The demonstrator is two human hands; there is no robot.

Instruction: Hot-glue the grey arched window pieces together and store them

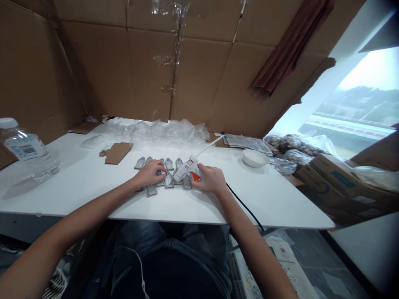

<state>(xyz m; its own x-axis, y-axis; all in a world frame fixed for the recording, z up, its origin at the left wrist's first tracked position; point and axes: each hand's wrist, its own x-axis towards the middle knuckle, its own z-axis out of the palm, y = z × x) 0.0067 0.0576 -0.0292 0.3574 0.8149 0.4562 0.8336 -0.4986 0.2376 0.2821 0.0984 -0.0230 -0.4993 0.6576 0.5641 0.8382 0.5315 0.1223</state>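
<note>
In my right hand (210,178) is a white hot glue gun (188,167) with a red trigger; its nozzle end points down and left over the table. A long white glue stick (212,144) juts from its back. Several small silver-grey, arched pieces (168,180) lie grouped in front of me, a few partly under my hands. Curled over the left side of this group, my left hand (150,172) has its thumb and fingertips closed on one small grey piece (160,172). My fingers partly hide that piece.
Crumpled clear plastic bags (168,131) line the back of the white table (187,207). A torn cardboard piece (117,153) and a water bottle (29,151) are at left, a white bowl (255,158) at right. A black cord (246,207) runs off the front edge.
</note>
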